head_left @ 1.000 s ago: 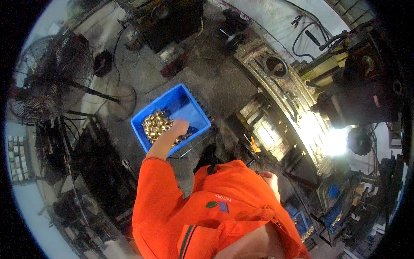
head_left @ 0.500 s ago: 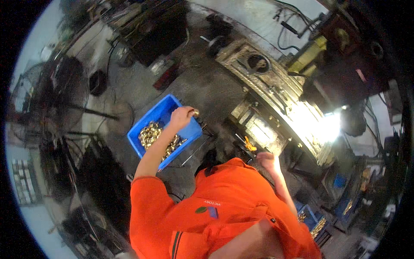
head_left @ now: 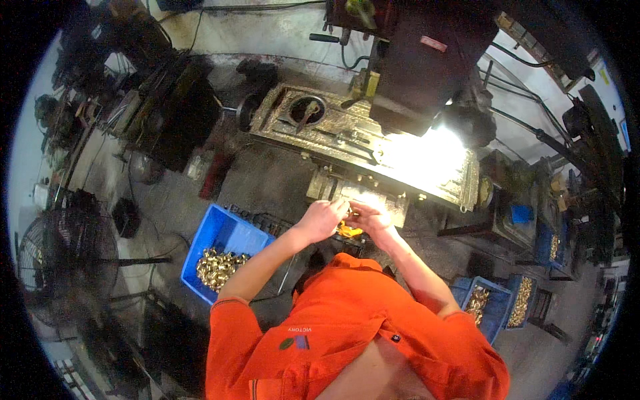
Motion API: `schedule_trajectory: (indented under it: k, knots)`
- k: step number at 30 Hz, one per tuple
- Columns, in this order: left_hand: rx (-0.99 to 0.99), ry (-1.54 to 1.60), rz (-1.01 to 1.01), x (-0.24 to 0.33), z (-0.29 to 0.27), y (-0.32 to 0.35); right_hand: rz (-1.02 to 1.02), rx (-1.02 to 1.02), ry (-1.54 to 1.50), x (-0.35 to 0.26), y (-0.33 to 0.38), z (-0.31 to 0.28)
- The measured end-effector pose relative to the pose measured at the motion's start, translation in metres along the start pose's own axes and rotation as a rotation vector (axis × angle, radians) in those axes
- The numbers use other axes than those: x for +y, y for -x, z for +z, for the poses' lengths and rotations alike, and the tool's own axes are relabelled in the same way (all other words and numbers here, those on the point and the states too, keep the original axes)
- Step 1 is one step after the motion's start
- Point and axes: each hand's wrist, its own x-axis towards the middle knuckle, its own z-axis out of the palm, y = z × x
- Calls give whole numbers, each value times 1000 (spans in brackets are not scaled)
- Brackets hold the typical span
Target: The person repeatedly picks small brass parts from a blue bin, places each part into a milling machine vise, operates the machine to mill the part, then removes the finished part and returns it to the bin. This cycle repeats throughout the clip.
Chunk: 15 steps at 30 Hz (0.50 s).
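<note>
Brass fittings (head_left: 217, 268) fill the blue bin (head_left: 227, 235) at left, while both hands (head_left: 347, 219) meet at the machine (head_left: 373, 150), grasp unclear.

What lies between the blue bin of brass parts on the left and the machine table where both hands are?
In the head view, between the blue bin and the machine table lies dark grimy floor; the left forearm crosses above it.

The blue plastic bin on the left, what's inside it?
The blue plastic bin holds a heap of small shiny brass-coloured metal parts at its near end; the far end shows bare blue floor. The person's left forearm covers its right edge.
</note>
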Motion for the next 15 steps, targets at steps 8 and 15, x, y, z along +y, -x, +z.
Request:
schedule_trajectory:
  k: [8,15]
  knots:
    - [-147,-34,136,18,35,-35,-83,146,18,9,25,-32]
    - [-44,188,-125,47,69,-59,-81,171,36,-2,42,-68]
